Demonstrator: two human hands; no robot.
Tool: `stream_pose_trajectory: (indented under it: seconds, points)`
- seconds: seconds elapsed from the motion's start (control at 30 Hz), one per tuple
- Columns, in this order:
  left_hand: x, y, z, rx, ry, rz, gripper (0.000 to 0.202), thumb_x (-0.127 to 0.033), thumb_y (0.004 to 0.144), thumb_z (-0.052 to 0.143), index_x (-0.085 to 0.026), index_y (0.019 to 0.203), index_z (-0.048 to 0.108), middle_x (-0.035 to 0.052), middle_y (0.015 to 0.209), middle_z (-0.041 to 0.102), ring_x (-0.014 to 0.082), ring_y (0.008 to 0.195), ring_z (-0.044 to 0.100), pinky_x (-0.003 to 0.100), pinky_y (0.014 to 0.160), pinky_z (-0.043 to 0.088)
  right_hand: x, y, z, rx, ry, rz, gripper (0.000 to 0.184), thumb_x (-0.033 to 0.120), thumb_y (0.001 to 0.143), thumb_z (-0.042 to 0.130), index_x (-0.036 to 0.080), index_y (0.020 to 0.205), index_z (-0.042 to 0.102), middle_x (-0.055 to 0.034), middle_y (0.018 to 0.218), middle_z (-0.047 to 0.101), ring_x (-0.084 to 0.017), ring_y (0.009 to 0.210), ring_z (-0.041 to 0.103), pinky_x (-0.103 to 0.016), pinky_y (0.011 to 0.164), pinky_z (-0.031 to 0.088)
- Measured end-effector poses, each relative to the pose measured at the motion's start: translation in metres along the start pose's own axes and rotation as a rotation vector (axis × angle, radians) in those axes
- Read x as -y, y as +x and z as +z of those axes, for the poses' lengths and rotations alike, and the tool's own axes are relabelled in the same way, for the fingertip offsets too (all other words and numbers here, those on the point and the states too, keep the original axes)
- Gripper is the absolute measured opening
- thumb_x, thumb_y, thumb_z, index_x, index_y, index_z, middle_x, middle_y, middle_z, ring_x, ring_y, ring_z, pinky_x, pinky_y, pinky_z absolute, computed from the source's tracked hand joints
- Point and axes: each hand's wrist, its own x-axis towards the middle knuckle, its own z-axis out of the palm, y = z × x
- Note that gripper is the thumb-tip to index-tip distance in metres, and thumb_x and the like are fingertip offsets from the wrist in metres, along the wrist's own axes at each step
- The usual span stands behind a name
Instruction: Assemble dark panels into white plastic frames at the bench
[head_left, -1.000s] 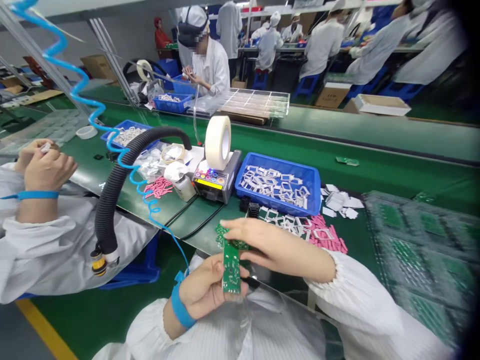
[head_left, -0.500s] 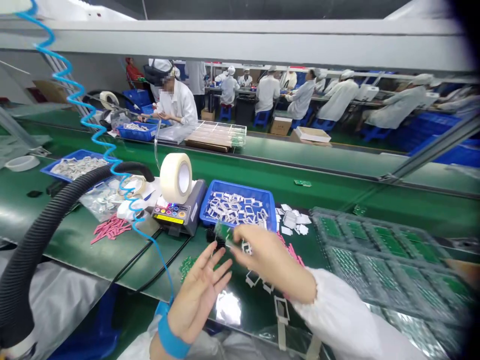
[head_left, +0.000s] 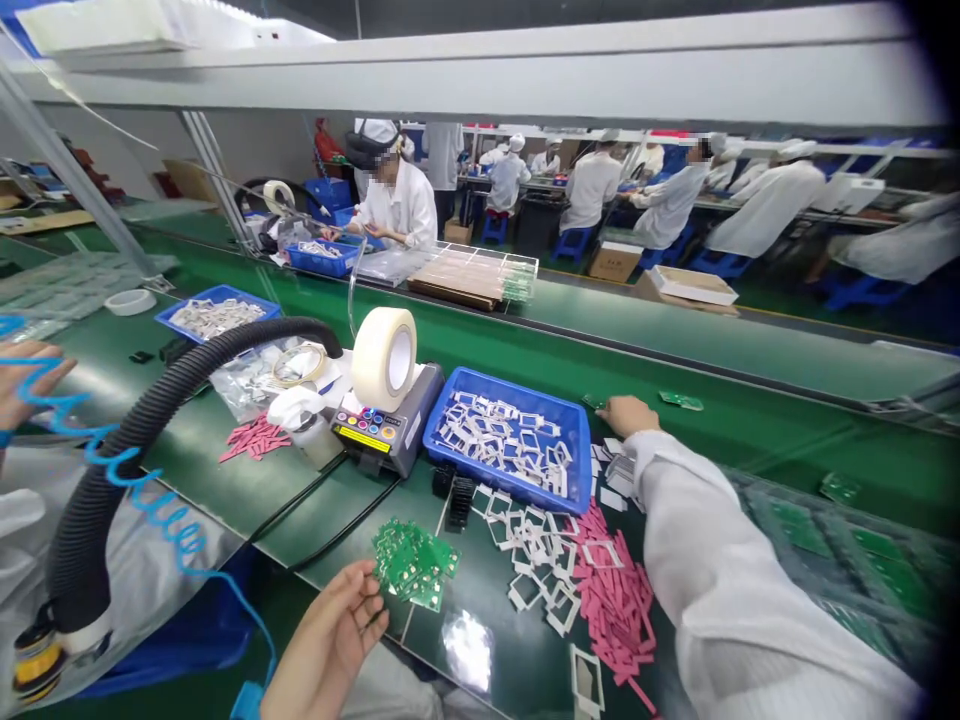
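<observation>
Left hand (head_left: pixel 326 640) hangs open beside circuit boards (head_left: pixel 412 562) on a green conveyor belt (head_left: pixel 480 345).

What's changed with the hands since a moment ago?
The green circuit board has been let go. The left hand is now open and empty beside a pile of green circuit boards, and the right hand has reached forward past the blue tray. The tape dispenser stayed in place.

- I see a white overhead beam (head_left: pixel 480 85) spanning the room
- a grey wall (head_left: pixel 255 150) stands far left
- a long green conveyor bench (head_left: pixel 750 345) runs across
- blue stools (head_left: pixel 574 245) sit along the far workbenches (head_left: pixel 495 182)
</observation>
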Motion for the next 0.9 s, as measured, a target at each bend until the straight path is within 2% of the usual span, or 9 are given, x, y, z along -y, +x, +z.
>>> stream_pose_trajectory:
  seconds: [0.07, 0.17, 0.33, 0.43, 0.53, 0.63, 0.77, 0.83, 0.9]
  points:
    - [0.001, 0.001, -0.001, 0.010, 0.001, -0.001, 0.011, -0.015, 0.075, 0.065, -0.017, 0.086, 0.065, -0.0002, 0.070, 0.061, 0.0105, 0.066, 0.059, 0.026, 0.068, 0.051, 0.008, -0.006, -0.008, 0.048, 0.017, -0.024, 0.029, 0.034, 0.090, 0.052, 0.014, 0.111, 0.056, -0.0075, 0.110, 0.059, -0.018, 0.095, 0.060, -0.039, 0.081, 0.050]
    - [0.005, 0.002, 0.004, 0.067, 0.002, -0.018, 0.010, -0.017, 0.074, 0.067, -0.016, 0.084, 0.065, -0.0008, 0.069, 0.059, 0.0100, 0.065, 0.057, 0.026, 0.067, 0.049, 0.034, -0.034, -0.014, 0.125, 0.072, -0.139, 0.031, 0.041, 0.091, 0.047, 0.017, 0.103, 0.063, -0.0051, 0.102, 0.065, -0.016, 0.092, 0.061, -0.031, 0.082, 0.047]
    - [0.014, 0.001, 0.016, 0.199, -0.002, -0.070, 0.012, -0.020, 0.071, 0.069, -0.016, 0.082, 0.064, -0.0013, 0.067, 0.058, 0.0099, 0.063, 0.055, 0.026, 0.065, 0.047, 0.084, -0.091, 0.002, 0.228, 0.062, -0.230, 0.030, 0.045, 0.077, 0.064, 0.016, 0.079, 0.066, -0.0028, 0.079, 0.067, -0.017, 0.078, 0.061, -0.033, 0.076, 0.045]
    - [0.014, -0.004, 0.018, 0.261, 0.010, -0.064, 0.012, -0.021, 0.071, 0.069, -0.016, 0.080, 0.064, -0.0013, 0.067, 0.057, 0.0100, 0.063, 0.055, 0.027, 0.065, 0.046, 0.093, -0.100, -0.002, 0.172, 0.070, -0.203, 0.021, 0.035, 0.081, 0.060, 0.015, 0.077, 0.064, -0.0027, 0.078, 0.065, -0.016, 0.075, 0.060, -0.033, 0.074, 0.044]
    - [0.010, -0.008, 0.015, 0.293, 0.013, 0.010, 0.010, -0.021, 0.072, 0.069, -0.015, 0.079, 0.065, -0.0005, 0.066, 0.058, 0.0102, 0.064, 0.055, 0.027, 0.068, 0.045, 0.097, -0.109, -0.026, 0.021, 0.128, -0.182, 0.020, 0.028, 0.082, 0.053, 0.016, 0.071, 0.065, -0.0087, 0.080, 0.065, -0.022, 0.080, 0.059, -0.033, 0.071, 0.041]
    - [0.008, -0.012, 0.013, 0.329, 0.037, 0.088, 0.016, -0.025, 0.074, 0.068, -0.015, 0.087, 0.067, 0.0043, 0.077, 0.065, 0.0140, 0.073, 0.061, 0.031, 0.077, 0.046, 0.121, -0.147, -0.049, -0.058, 0.233, -0.274, 0.023, 0.028, 0.084, 0.049, 0.017, 0.071, 0.063, -0.0083, 0.080, 0.063, -0.021, 0.079, 0.058, -0.032, 0.072, 0.041]
    - [0.010, -0.017, 0.010, 0.441, 0.042, 0.110, 0.042, -0.030, 0.074, 0.069, -0.022, 0.114, 0.061, 0.0101, 0.111, 0.065, 0.0231, 0.096, 0.062, 0.040, 0.085, 0.046, 0.180, -0.233, -0.051, 0.156, 0.617, -0.660, 0.022, 0.025, 0.086, 0.050, 0.019, 0.067, 0.059, -0.0012, 0.069, 0.058, -0.013, 0.065, 0.055, -0.023, 0.060, 0.042]
    - [0.010, -0.019, 0.002, 0.451, 0.041, 0.118, 0.043, -0.030, 0.072, 0.071, -0.020, 0.112, 0.062, 0.0092, 0.101, 0.068, 0.0219, 0.091, 0.064, 0.037, 0.082, 0.048, 0.204, -0.266, -0.044, 0.262, 0.755, -0.730, 0.018, 0.018, 0.086, 0.048, 0.018, 0.072, 0.058, -0.0012, 0.070, 0.057, -0.012, 0.065, 0.055, -0.022, 0.058, 0.043]
    - [0.009, -0.020, -0.009, 0.386, 0.059, 0.118, 0.037, -0.032, 0.072, 0.071, -0.016, 0.105, 0.064, 0.0074, 0.086, 0.070, 0.0187, 0.080, 0.065, 0.033, 0.075, 0.049, 0.214, -0.278, -0.034, 0.351, 0.777, -0.789, 0.012, 0.015, 0.086, 0.049, 0.018, 0.084, 0.061, -0.0009, 0.075, 0.059, -0.010, 0.067, 0.057, -0.020, 0.061, 0.046]
